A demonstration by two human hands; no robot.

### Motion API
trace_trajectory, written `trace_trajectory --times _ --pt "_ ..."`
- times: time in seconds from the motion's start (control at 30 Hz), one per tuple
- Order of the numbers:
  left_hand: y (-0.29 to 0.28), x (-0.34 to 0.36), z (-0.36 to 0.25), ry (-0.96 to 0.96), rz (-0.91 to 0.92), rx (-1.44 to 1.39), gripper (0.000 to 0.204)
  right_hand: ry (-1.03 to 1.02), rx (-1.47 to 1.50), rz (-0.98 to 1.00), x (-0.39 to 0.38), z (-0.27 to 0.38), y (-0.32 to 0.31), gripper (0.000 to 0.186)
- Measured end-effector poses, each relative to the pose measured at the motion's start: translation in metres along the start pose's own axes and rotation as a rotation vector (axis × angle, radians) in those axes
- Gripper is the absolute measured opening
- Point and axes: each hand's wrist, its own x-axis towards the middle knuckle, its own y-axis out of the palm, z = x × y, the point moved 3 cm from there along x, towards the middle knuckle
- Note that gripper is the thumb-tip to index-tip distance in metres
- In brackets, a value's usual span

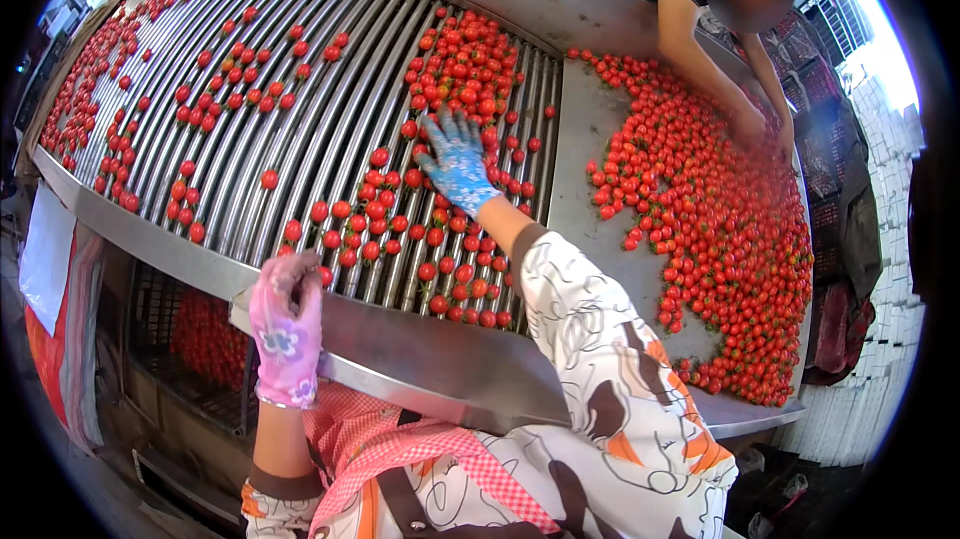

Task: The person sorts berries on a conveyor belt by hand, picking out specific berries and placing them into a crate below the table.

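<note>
"My left hand (288, 324), in a flowered pink glove, is at the front ledge (430, 349), fingers curled in; I can't tell whether they hold anything."

"What could go wrong there?"

"The loose tomatoes (378, 193) reach close to that edge. I think a careless nudge from my glove or sleeve could send one over."

"And your other hand?"

"My right hand (458, 164), in blue, lies palm down with its fingers spread wide over the rollers (240, 189), at the near side of a dense heap (465, 69). I see nothing gripped in it."

"Any risk?"

"If I press hard, fruit could bruise against the metal; if I shove fast, the heap could scatter toward me."

"And farther off?"

"On the steel tray (590, 189) to my right is a bigger spread of tomatoes (720, 259), with a co-worker's arms (715, 89) reaching over its far side. Too strong a push there might crowd my rollers."
</note>
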Motion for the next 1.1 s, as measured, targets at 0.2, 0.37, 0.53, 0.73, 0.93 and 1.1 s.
trace_trajectory --times 0.2,0.37,0.53,0.73,0.93,1.1 --pt "0.004 0.002 -0.002 -0.017 -0.029 0.000 0.020 0.114 -0.096 0.027 0.050 -0.063 0.020 0.051" --pt "0.011 0.003 -0.004 -0.025 -0.018 -0.030 0.021 0.427 -0.148 0.109 0.036 -0.147 0.005 0.055" --pt "0.018 0.001 -0.008 0.005 0.011 -0.002 0.023 0.451 -0.258 -0.019 0.055 -0.196 -0.032 0.037" --pt "0.020 0.000 -0.014 -0.027 0.072 0.046 0.023 0.118 -0.159 -0.221 0.158 -0.117 -0.017 0.051" --pt "0.026 -0.007 -0.014 -0.091 0.119 0.056 0.026 0.167 -0.192 0.137 0.203 -0.098 0.031 0.060" --pt "0.028 -0.017 -0.014 -0.162 0.120 0.135 0.026 0.319 -0.243 -0.119 0.199 -0.144 0.020 0.038"
